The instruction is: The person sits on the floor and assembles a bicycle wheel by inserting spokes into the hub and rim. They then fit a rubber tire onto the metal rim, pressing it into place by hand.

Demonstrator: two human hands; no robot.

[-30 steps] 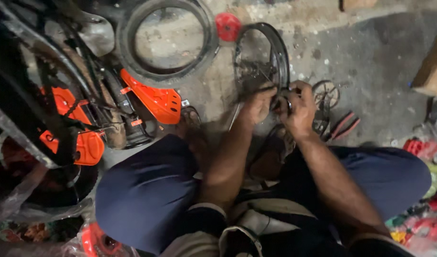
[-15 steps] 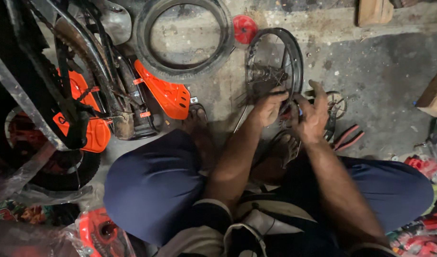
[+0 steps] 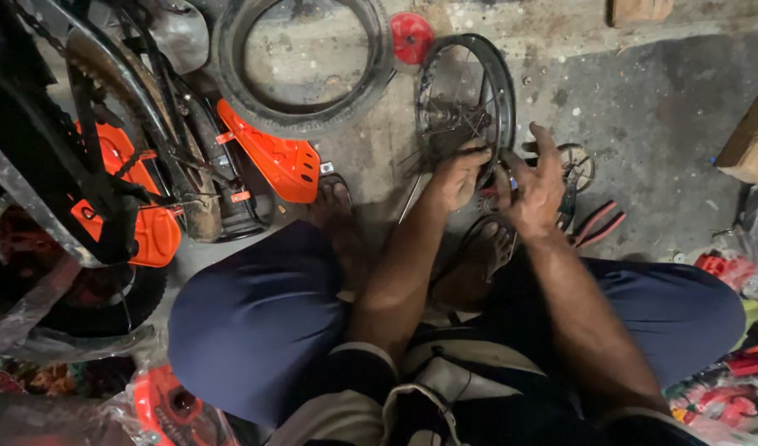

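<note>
A small spoked bicycle wheel rim (image 3: 465, 91) stands upright on the concrete floor in front of me. My left hand (image 3: 455, 176) grips the rim's lower edge near the spokes. My right hand (image 3: 534, 186) is beside it, fingers curled on a small dark part or tool at the rim's bottom; what it is I cannot make out. I sit with knees spread in dark blue trousers, feet in sandals under the wheel.
A loose black tyre (image 3: 300, 62) lies at the back with a red round part (image 3: 412, 37) beside it. A small bicycle with orange guards (image 3: 267, 157) lies at left. Red-handled pliers (image 3: 598, 223) and a small sprocket (image 3: 577, 165) rest at right. A cardboard box (image 3: 750, 140) sits far right.
The view has shifted slightly down and left, so the wheel and hands appear further right. My right hand's fingers have opened upward a little on the rim.
</note>
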